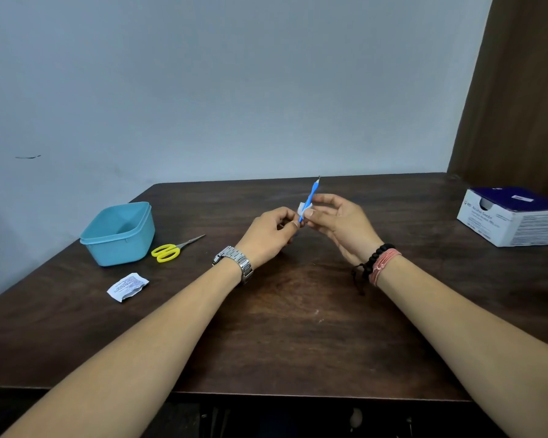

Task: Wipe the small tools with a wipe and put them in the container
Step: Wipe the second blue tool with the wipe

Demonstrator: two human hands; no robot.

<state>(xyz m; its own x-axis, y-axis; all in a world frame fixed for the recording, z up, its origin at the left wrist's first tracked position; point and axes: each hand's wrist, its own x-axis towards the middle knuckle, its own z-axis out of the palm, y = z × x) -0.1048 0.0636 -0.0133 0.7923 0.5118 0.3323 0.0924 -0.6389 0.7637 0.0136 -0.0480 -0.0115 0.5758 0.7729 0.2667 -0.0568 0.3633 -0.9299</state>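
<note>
Blue-handled tool (310, 197) is standing nearly upright above the middle of the dark wooden table (298, 327), metal tip pointing up, with the left hand (268, 237) pinching its lower end while the right hand (339, 224) is clamping a small white wipe (305, 207) around the shaft. Over on the left the light blue container (117, 233) is sitting open, yellow-handled scissors (174, 249) are lying just beside it, and a torn white packet (128, 286) is lying nearer the front edge. Far right, a white and dark blue box (514, 216) is resting on the table.
</note>
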